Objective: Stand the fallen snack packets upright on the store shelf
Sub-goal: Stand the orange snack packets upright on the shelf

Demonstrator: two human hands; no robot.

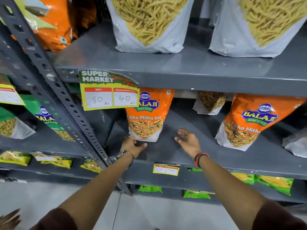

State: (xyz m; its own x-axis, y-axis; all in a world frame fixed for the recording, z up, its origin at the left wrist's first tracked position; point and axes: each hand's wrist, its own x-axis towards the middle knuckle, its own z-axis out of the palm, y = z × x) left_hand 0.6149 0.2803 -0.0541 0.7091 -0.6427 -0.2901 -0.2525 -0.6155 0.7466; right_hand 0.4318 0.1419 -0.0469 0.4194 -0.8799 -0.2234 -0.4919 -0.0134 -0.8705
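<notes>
An orange Balaji Tikha Mitha Mix packet (147, 113) stands upright on the grey middle shelf (174, 151). My left hand (132, 146) lies on the shelf just below its bottom left corner, fingers spread, holding nothing. My right hand (188, 140) hovers open to the right of that packet, palm turned left, not touching it. A second orange packet (252, 120) stands further right, leaning a little to the right. Behind, a smaller white packet (210, 102) stands at the back of the shelf.
A slotted grey upright post (54, 90) runs diagonally at left. A yellow price tag (109, 92) hangs from the upper shelf edge. Big white sev bags (149, 24) stand above. Green and yellow packets (275, 183) lie on the lower shelves. Green packets (44, 117) fill the left bay.
</notes>
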